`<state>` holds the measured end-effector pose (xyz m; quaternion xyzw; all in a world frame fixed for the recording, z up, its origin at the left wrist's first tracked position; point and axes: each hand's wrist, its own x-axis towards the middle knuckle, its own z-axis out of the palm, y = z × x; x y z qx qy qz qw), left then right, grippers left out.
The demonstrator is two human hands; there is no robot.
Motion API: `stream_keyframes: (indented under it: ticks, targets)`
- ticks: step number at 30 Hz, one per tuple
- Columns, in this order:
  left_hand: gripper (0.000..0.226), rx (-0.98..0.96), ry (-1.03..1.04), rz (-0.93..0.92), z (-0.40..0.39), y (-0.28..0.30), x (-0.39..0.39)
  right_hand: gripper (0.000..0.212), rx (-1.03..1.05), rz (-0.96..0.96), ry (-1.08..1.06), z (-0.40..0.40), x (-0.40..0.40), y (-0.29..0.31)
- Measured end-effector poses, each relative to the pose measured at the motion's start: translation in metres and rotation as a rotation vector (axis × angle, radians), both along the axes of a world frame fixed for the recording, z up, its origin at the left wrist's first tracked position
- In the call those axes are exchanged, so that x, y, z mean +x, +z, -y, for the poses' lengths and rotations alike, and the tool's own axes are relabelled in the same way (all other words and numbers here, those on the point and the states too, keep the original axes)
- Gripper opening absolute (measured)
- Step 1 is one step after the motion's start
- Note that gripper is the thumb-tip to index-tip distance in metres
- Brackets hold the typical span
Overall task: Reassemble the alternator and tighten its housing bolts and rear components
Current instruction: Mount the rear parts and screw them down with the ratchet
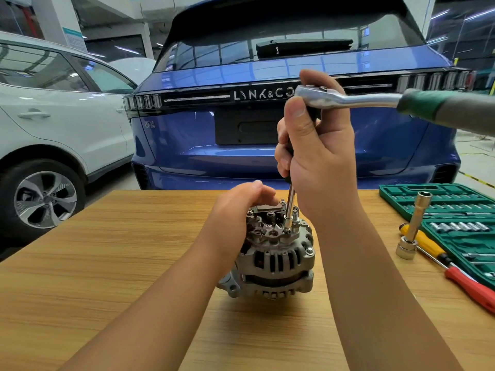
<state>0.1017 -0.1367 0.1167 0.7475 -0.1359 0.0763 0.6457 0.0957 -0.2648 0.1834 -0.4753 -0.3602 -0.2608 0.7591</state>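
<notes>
On a wooden table (107, 263) in a garage hall, the alternator (276, 253) is standing on its end, with the rear components facing up. Behind the table a blue car (214, 129) is parked with its back toward the camera, and a white car (53, 124) is seen at the far left.

The right hand (318, 153) is closed around the upright black extension under the head of a ratchet (345, 99), with the thumb pressed at the head. The green and grey handle of the ratchet is pointed away to the right of this grip. Below the grip, a thin steel shaft with a small socket (288, 223) is set down on a fastener at the top of the alternator. Left of the grip and lower, the left hand (235, 210) is laid over the left side of the alternator top, its fingers curled on the rear parts to hold it.

To the right of the grip, near the table edge, an open green tool case (455, 223) is lying. Rows of sockets and bits are kept in its compartments. Just beside the case, a long socket extension (415, 226) is leaned on a large socket, and a yellow screwdriver (428, 245) and a red screwdriver (468, 287) are lying close to it.
</notes>
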Motion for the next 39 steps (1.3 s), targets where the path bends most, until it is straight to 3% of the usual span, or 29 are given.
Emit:
stream_keyframes:
  ticks: [3,7,10,12,15,17,18,22,35,39]
  targets:
    - [0.041,-0.080,0.028,-0.041,0.001,0.000,0.002,0.022,-0.009,0.003,-0.011,0.000,-0.001,0.000]
    - [0.032,0.033,0.076,-0.023,0.001,-0.001,0.007,0.019,-0.003,-0.010,-0.020,0.000,-0.002,0.002]
    - [0.029,-0.021,0.088,-0.096,0.003,0.002,0.007,0.018,0.006,-0.023,-0.033,-0.001,-0.003,0.003]
    - [0.026,-0.036,0.066,-0.053,0.004,0.005,0.004,0.020,-0.009,-0.021,-0.022,-0.002,-0.005,0.004]
    - [0.032,0.175,-0.009,0.004,-0.002,0.013,0.005,0.024,-0.067,0.003,0.000,-0.006,-0.010,0.007]
    - [0.029,0.395,-0.035,-0.037,-0.009,0.017,0.014,0.024,-0.078,-0.003,0.006,-0.007,-0.011,0.008]
    - [0.029,0.407,-0.035,-0.091,-0.013,0.017,0.018,0.025,-0.073,-0.018,0.008,-0.006,-0.011,0.009]
    - [0.040,0.311,-0.019,-0.186,-0.020,0.014,0.027,0.027,-0.048,-0.073,-0.014,-0.004,-0.011,0.013]
    - [0.040,-0.076,0.103,-0.325,-0.014,0.005,0.004,0.018,-0.104,-0.017,-0.091,-0.011,-0.016,0.028]
    - [0.059,-0.207,0.094,-0.394,-0.005,0.009,-0.018,0.017,-0.114,-0.041,-0.089,-0.017,-0.021,0.028]
